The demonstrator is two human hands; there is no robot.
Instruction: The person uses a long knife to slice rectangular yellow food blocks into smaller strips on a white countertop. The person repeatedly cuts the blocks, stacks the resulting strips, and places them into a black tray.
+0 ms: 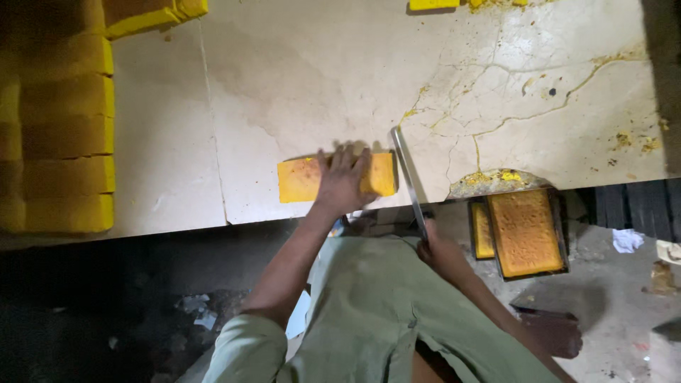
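A yellow rectangular block (300, 180) lies on the pale marble slab (298, 78) near its front edge. My left hand (342, 179) presses flat on top of the block, fingers spread. My right hand (438, 250) grips the handle end of a long thin metal blade (406, 170), which stands just past the block's right end and reaches out over the slab.
Stacked yellow blocks (67, 135) fill the slab's left side, with more (152, 14) at the far edge. Below the slab to the right sit metal trays (525, 230) holding orange-yellow material. Yellow crumbs (493, 177) lie at the chipped edge. Paper scraps litter the floor.
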